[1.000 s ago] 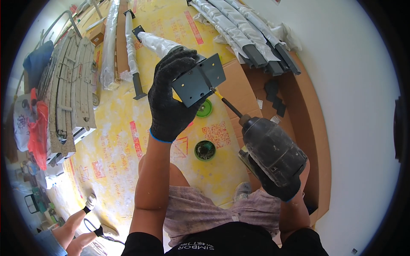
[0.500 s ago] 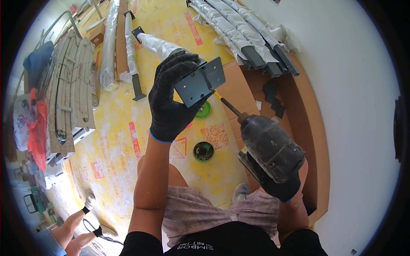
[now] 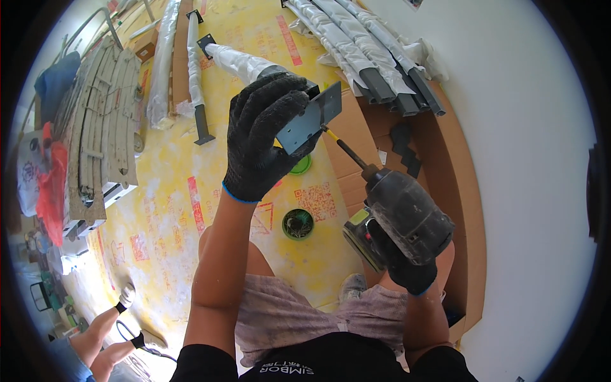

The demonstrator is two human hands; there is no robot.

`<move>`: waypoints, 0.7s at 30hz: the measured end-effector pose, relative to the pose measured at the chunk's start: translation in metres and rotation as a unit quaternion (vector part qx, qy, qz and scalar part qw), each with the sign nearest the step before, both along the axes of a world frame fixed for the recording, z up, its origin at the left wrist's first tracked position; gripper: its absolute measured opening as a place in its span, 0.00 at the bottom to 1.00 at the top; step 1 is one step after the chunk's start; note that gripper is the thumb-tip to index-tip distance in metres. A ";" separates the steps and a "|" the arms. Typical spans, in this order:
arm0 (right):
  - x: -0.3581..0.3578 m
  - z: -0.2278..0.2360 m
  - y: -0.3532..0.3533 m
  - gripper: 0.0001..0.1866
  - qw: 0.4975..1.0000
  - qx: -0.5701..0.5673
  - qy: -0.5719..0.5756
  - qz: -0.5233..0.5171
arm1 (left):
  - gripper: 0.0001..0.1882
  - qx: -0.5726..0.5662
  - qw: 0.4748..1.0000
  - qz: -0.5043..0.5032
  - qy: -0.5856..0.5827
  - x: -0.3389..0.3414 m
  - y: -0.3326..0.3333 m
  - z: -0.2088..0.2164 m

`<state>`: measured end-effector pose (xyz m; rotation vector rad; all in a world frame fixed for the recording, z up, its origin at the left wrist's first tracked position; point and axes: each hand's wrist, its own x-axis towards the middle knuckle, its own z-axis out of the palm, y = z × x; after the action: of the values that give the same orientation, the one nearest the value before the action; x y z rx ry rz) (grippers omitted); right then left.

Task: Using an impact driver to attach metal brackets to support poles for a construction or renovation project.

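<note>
In a black glove, my left hand is closed around the end of a dark metal post, most of it wrapped in white film. A flat grey plate with holes sits across that end, and my fingers and thumb border it. My right hand, also gloved, grips a worn black cordless driver by its handle. The driver's long bit points up and left, its yellow-collared tip meeting the plate near its lower right edge. Whether a screw sits under the tip is too small to tell.
Below the plate are a round tub of small metal pieces and a green lid. An open cardboard box runs along the right wall, with wrapped posts at its far end. Stacked boards stand left; another person's legs show lower left.
The plate has turned more edge-on and shifted slightly right with my left hand. The driver has tilted, bringing its battery base more into sight; its tip stays at the plate.
</note>
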<state>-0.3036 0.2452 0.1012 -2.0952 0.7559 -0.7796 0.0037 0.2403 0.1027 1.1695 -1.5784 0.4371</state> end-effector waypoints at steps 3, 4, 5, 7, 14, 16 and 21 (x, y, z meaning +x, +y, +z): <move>0.001 -0.012 -0.001 0.20 0.999 -0.022 0.022 0.013 | 0.33 -0.004 1.000 0.018 -0.023 0.004 0.006 0.004; 0.003 -0.018 -0.002 0.21 0.998 -0.047 0.040 0.022 | 0.33 0.013 0.999 0.017 -0.042 0.006 0.011 0.006; 0.003 -0.027 0.000 0.21 0.998 -0.049 0.040 0.024 | 0.33 0.030 0.998 0.016 -0.059 0.005 0.015 0.007; 0.006 -0.043 0.006 0.23 0.999 0.005 0.028 0.024 | 0.29 0.020 0.999 0.005 -0.043 0.003 0.017 -0.003; 0.020 -0.036 0.019 0.23 0.996 -0.033 0.069 0.054 | 0.28 0.025 0.999 -0.022 -0.020 0.008 0.037 -0.015; 0.019 -0.045 0.018 0.23 0.965 -0.235 0.102 0.064 | 0.33 0.037 0.999 -0.028 0.027 0.008 0.039 -0.024; 0.003 -0.064 0.026 0.23 0.994 0.014 0.107 0.011 | 0.35 0.048 0.997 -0.041 0.039 0.001 0.038 -0.026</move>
<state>-0.3008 0.2716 0.0373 -2.1799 0.8516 -0.5352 0.0050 0.2781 0.0768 1.1757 -1.5878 0.2605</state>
